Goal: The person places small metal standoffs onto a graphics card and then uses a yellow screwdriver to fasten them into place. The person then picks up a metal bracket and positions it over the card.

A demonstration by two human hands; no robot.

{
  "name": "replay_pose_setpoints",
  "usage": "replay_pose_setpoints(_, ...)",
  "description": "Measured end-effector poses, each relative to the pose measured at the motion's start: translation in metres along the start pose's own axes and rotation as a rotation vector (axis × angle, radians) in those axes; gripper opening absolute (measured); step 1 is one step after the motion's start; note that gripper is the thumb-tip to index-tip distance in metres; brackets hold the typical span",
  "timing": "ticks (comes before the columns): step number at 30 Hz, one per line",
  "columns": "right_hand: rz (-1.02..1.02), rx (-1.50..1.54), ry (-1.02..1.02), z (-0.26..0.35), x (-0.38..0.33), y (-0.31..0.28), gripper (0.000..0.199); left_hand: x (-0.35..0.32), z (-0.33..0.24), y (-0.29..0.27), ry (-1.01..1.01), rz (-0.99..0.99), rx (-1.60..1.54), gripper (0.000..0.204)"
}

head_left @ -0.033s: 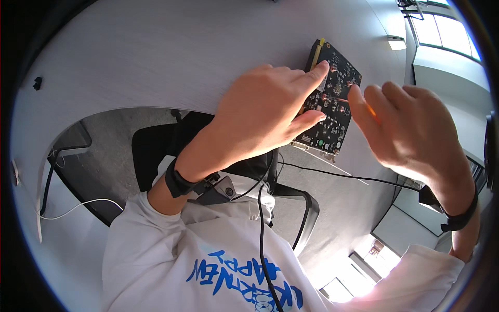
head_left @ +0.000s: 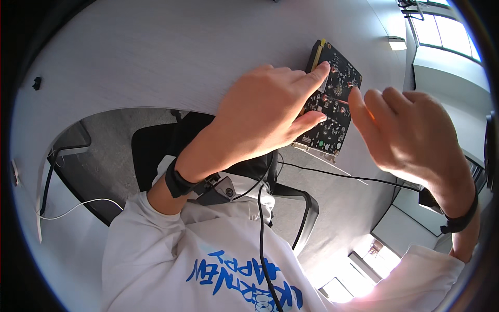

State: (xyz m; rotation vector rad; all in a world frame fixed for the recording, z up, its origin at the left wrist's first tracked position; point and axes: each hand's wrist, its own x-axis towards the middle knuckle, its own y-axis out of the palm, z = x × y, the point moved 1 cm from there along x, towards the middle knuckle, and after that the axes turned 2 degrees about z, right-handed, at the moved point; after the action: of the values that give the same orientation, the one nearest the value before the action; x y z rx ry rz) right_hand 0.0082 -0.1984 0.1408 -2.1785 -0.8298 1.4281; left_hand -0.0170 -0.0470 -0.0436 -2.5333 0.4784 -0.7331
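Note:
A black graphics card (head_left: 340, 80) lies on the table with its component-studded back side up and a metal bracket at the near end. My left hand (head_left: 265, 106) steadies it from the left, index fingertip and thumb spread apart on its face. The other left fingers are hidden behind the hand. Beside the card's right edge, my right hand (head_left: 405, 127) is closed around what looks like a thin screwdriver (head_left: 340, 100). Its slim reddish shaft points left over the middle of the board. A bit of orange shows between the right fingers, which hide most of the handle.
The pale table (head_left: 156, 57) curves inward toward me. A small black piece (head_left: 37, 83) lies at its far left. A black chair (head_left: 306, 213) stands below the edge. A black cable (head_left: 343, 177) runs past the card's near end, and a white cable (head_left: 78, 205) hangs at the left.
My right hand has moved very slightly toward me. My left hand and the card look unchanged.

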Motion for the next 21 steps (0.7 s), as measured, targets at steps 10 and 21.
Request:
replay_pose_setpoints(10,0.094,0.058,-0.180,-0.015,0.011,-0.007,0.035,0.001,0.001,0.003,0.019,-0.018,-0.054,0.075)
replay_pose_setpoints(21,0.099,0.087,-0.078,-0.007,0.007,0.000,0.031,0.003,-0.002,0.004,-0.005,0.053,-0.011,0.068)
